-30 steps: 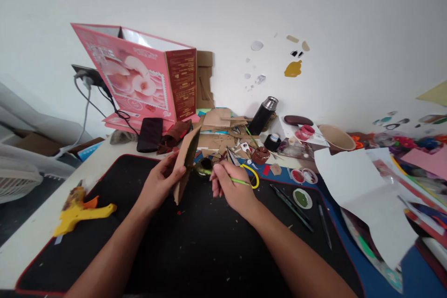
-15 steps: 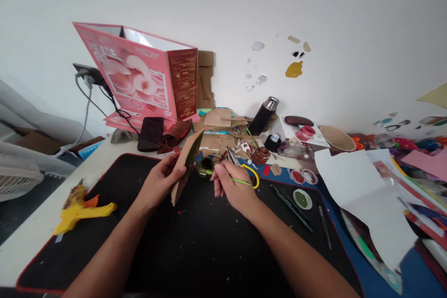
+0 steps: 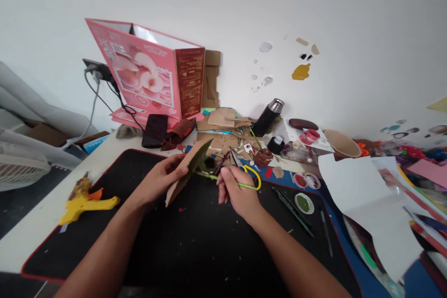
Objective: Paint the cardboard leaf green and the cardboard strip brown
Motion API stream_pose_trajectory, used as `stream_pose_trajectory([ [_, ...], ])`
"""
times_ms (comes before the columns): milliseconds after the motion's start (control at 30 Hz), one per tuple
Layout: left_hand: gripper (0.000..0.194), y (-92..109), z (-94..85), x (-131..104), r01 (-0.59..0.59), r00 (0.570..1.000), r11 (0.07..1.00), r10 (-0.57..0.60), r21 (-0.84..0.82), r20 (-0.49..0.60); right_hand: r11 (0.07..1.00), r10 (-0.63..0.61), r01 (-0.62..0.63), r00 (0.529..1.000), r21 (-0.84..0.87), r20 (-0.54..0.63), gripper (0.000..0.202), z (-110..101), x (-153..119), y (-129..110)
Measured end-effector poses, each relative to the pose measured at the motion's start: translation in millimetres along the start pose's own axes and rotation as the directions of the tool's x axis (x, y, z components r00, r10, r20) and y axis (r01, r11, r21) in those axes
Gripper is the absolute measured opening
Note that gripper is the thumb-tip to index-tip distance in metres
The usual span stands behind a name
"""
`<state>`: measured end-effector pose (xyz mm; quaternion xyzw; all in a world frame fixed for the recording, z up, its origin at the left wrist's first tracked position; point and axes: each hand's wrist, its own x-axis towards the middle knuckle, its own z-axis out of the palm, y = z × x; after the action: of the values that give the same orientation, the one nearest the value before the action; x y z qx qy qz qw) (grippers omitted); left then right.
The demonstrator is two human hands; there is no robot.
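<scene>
Yellow glue gun (image 3: 87, 202): at left of black mat (image 3: 195, 251). Left hand (image 3: 162, 178): pinches tilted cardboard piece (image 3: 181, 178) above mat. Right hand (image 3: 240, 194): closed around green brush (image 3: 211, 177) above mat, brush tip near cardboard piece.

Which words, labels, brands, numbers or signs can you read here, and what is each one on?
None is clear enough to quote.
Pink box, front: pale lettering near the top and a round stamp-like mark lower down, too blurred to read.
Dark red side panel of that box: rows of gold print, too small to read.
Cardboard scraps: a short dark print, too small to read.
Cardboard piece in the left hand: no text shows.
</scene>
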<state>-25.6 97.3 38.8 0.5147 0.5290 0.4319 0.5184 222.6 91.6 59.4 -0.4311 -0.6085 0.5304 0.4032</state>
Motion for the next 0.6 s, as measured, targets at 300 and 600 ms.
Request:
stream_pose_trajectory([
  [300, 0.072, 8, -5.4, 0, 0.024, 0.999, 1.0, -0.023, -0.009, 0.021, 0.999, -0.021, 0.016, 0.989, -0.036, -0.147, 0.056, -11, 7, -4],
  [600, 0.06, 6, -10.2, -2, 0.017, 0.999, 1.0, -0.016, -0.013, 0.048, 0.998, -0.012, 0.007, 0.995, -0.056, -0.096, 0.059, -6, 2, -2],
])
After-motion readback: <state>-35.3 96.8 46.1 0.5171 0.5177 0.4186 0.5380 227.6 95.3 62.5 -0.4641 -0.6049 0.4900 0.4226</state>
